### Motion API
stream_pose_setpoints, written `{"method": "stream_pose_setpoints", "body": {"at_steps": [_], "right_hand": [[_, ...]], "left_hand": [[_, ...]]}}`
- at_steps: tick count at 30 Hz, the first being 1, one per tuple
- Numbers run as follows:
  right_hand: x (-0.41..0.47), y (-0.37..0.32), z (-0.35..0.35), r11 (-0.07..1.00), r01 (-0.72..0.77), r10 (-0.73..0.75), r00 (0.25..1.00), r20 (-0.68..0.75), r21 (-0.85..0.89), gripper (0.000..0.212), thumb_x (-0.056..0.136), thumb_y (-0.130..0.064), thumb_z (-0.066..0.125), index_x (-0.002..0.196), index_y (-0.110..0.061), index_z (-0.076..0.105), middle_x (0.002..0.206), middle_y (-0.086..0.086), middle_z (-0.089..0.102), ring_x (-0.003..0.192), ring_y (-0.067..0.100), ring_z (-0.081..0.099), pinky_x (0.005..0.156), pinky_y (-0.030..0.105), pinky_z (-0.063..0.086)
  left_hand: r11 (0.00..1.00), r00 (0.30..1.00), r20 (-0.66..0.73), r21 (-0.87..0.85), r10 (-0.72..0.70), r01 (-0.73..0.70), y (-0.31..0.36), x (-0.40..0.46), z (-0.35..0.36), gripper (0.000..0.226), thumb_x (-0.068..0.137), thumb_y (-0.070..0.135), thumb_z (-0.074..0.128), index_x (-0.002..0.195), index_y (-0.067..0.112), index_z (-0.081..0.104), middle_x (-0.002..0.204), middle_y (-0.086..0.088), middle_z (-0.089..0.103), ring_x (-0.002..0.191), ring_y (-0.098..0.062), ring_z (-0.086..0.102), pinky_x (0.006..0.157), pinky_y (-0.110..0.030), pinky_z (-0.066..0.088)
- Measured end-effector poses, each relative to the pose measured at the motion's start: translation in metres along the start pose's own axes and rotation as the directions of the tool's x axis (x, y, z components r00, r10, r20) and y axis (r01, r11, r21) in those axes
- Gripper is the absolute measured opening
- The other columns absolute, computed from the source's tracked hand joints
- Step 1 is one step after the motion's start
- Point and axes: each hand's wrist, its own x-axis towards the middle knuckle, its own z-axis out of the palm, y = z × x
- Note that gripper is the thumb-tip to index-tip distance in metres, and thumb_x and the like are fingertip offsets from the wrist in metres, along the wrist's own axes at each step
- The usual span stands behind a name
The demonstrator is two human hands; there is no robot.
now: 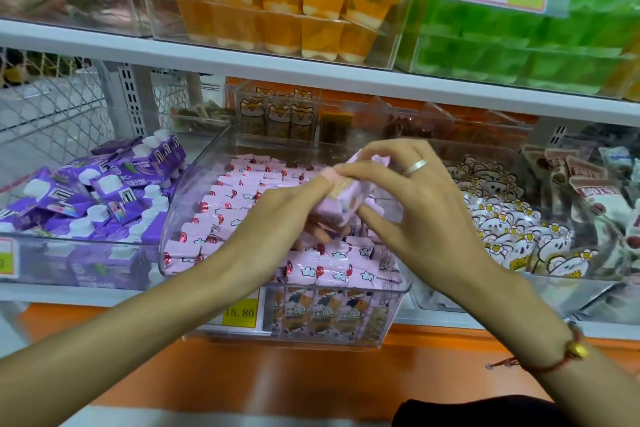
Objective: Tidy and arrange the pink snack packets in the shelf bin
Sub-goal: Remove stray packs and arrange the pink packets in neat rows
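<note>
A clear plastic shelf bin (180, 218) in the middle holds several pink snack packets (228, 194) printed with clouds and red hearts, lined in rows on the left and lying looser at the front right. Above the bin both hands hold a small stack of pink packets (349, 196). My left hand (294, 208) grips the stack from below and the left, thumb on top. My right hand (405, 194), with a ring on one finger, pinches the stack from the top and right side. The packets under the hands are hidden.
A bin of purple pouches (104, 191) stands to the left, a bin of white cartoon packets (502, 229) to the right. Clear boxes of orange jelly cups (277, 10) and green items (519, 45) sit on the upper shelf. A yellow price tag (240, 313) hangs on the bin front.
</note>
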Motion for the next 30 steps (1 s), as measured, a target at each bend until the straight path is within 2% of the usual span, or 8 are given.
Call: {"method": "stream_pose_setpoints", "body": {"at_steps": [2, 5, 8, 10, 13, 19, 27, 30], "right_hand": [[0.001, 0.004, -0.002, 0.991, -0.095, 0.100, 0.994, -0.052, 0.097, 0.038, 0.079, -0.011, 0.073, 0.116, -0.014, 0.065, 0.109, 0.004, 0.059, 0.099, 0.017, 0.051, 0.080, 0.029, 0.044], [0.003, 0.011, -0.006, 0.852, -0.323, 0.382, 0.921, -0.068, 0.413, 0.023, 0.084, -0.020, 0.070, 0.105, -0.016, 0.063, 0.091, -0.010, 0.066, 0.077, 0.004, 0.058, 0.067, 0.016, 0.047], [0.001, 0.018, -0.002, 0.580, -0.456, 0.547, 0.832, 0.092, 0.674, 0.027, 0.086, -0.017, 0.066, 0.105, -0.017, 0.047, 0.060, -0.025, 0.058, 0.054, -0.005, 0.054, 0.057, 0.011, 0.046], [-0.001, 0.022, 0.002, 0.510, -0.514, 0.581, 0.797, 0.165, 0.689, 0.054, 0.085, -0.015, 0.066, 0.129, -0.017, 0.035, 0.071, -0.016, 0.064, 0.059, -0.001, 0.061, 0.070, 0.022, 0.055], [-0.001, 0.023, 0.007, 0.594, -0.519, 0.561, 0.815, 0.145, 0.615, 0.069, 0.084, -0.020, 0.068, 0.137, -0.023, 0.024, 0.086, 0.000, 0.067, 0.074, 0.012, 0.069, 0.077, 0.032, 0.057], [0.002, 0.014, 0.016, 0.837, -0.396, 0.368, 0.918, 0.147, 0.377, 0.045, 0.084, -0.026, 0.069, 0.115, -0.033, 0.037, 0.086, -0.011, 0.058, 0.072, 0.000, 0.064, 0.065, 0.021, 0.055], [0.007, 0.028, -0.005, 0.899, -0.374, 0.358, 0.927, 0.109, 0.228, 0.045, 0.066, -0.027, 0.085, 0.098, -0.028, 0.053, 0.095, -0.010, 0.057, 0.081, 0.004, 0.055, 0.070, 0.011, 0.042], [0.010, 0.025, -0.002, 0.939, -0.316, 0.302, 0.946, 0.117, 0.132, 0.042, 0.065, -0.023, 0.085, 0.096, -0.026, 0.057, 0.090, -0.012, 0.053, 0.073, 0.006, 0.052, 0.067, 0.019, 0.043]], "left_hand": [[1.000, 1.000, 0.009, 0.026, 0.005, -0.005, -0.004, 0.003, -0.002, 0.058, 0.076, 0.072, 0.031, 0.080, 0.031, 0.072, 0.080, 0.009, 0.074, 0.066, -0.003, 0.066, 0.067, -0.030, 0.045], [0.910, 0.981, 0.104, 0.369, 0.164, -0.191, -0.019, 0.000, -0.008, 0.037, 0.090, 0.065, 0.034, 0.106, 0.043, 0.059, 0.107, 0.025, 0.063, 0.094, 0.005, 0.059, 0.087, -0.032, 0.047], [0.542, 0.910, 0.343, 0.732, 0.231, -0.413, -0.029, -0.003, -0.012, 0.033, 0.099, 0.050, 0.030, 0.128, 0.047, 0.045, 0.129, 0.029, 0.044, 0.120, 0.006, 0.039, 0.102, -0.025, 0.031], [0.393, 0.890, 0.417, 0.799, 0.185, -0.456, -0.032, -0.001, -0.013, 0.044, 0.099, 0.051, 0.019, 0.138, 0.045, 0.038, 0.141, 0.024, 0.038, 0.128, 0.003, 0.030, 0.105, -0.020, 0.019], [0.381, 0.888, 0.434, 0.803, 0.153, -0.458, -0.033, 0.001, -0.015, 0.050, 0.096, 0.055, 0.012, 0.139, 0.045, 0.036, 0.140, 0.024, 0.041, 0.126, 0.000, 0.036, 0.106, -0.023, 0.023], [0.381, 0.890, 0.428, 0.805, 0.159, -0.455, -0.032, 0.004, -0.016, 0.050, 0.095, 0.058, 0.013, 0.137, 0.046, 0.038, 0.136, 0.023, 0.046, 0.121, 0.000, 0.042, 0.100, -0.025, 0.030], [0.364, 0.883, 0.434, 0.805, 0.180, -0.469, -0.035, 0.004, -0.017, 0.052, 0.095, 0.059, 0.012, 0.137, 0.045, 0.040, 0.136, 0.023, 0.047, 0.124, 0.002, 0.039, 0.103, -0.028, 0.030], [0.363, 0.886, 0.426, 0.808, 0.183, -0.464, -0.036, 0.005, -0.017, 0.049, 0.095, 0.058, 0.013, 0.134, 0.046, 0.041, 0.132, 0.023, 0.046, 0.119, 0.002, 0.037, 0.098, -0.024, 0.030]]}}
